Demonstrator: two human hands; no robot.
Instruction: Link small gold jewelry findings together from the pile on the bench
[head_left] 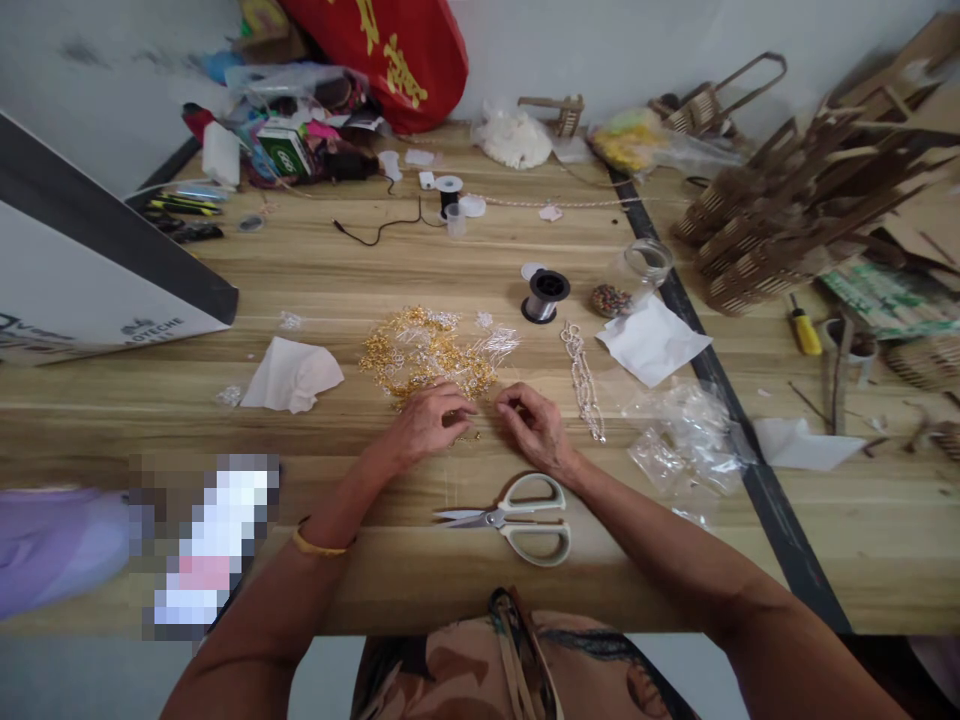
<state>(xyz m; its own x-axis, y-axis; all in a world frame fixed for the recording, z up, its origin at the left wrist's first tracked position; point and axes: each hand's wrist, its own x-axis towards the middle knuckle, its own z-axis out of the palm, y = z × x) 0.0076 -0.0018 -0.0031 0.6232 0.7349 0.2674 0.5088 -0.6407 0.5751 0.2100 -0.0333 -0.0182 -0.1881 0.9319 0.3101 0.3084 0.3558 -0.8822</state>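
My left hand (426, 420) rests on the wooden table (337, 270), fingers curled in a pinch at the near edge of a heap of gold and clear beads (431, 352). My right hand (531, 422) lies just to its right, fingers also curled together. What each pinches is too small to make out; a few tiny gold bits lie between them. White-handled scissors (517, 517) lie close to me, below both hands. A beaded strand (585, 380) stretches right of my right hand.
A thread spool (545, 296), a bead dish (610, 299), a glass jar (648, 261), white paper (651, 340) and plastic bags (686, 440) lie to the right. Crumpled tissue (292, 375) and a white box (90, 270) sit left. Wooden baskets (787, 210) crowd the far right.
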